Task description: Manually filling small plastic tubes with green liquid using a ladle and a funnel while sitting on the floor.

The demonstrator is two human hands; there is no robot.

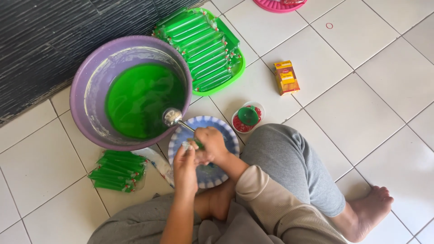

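Note:
My left hand (pixel 184 166) and my right hand (pixel 211 144) meet over a blue and white plate (pixel 228 135) on the floor. Together they pinch the top of a thin plastic tube of green liquid (pixel 198 144). A metal ladle (pixel 172 117) rests with its bowl on the rim of a purple basin (pixel 86 86) filled with green liquid (pixel 142 99); its handle runs toward my right hand. The tube's lower part is hidden by my fingers.
A green tray (pixel 237 68) holds several filled green tubes (pixel 201 47). A bundle of filled tubes (pixel 116 171) lies left of my knee. A small dish with a green funnel (pixel 247 116) and red bands, a yellow box (pixel 286 77), a pink tray (pixel 275 4) sit on the white tiles.

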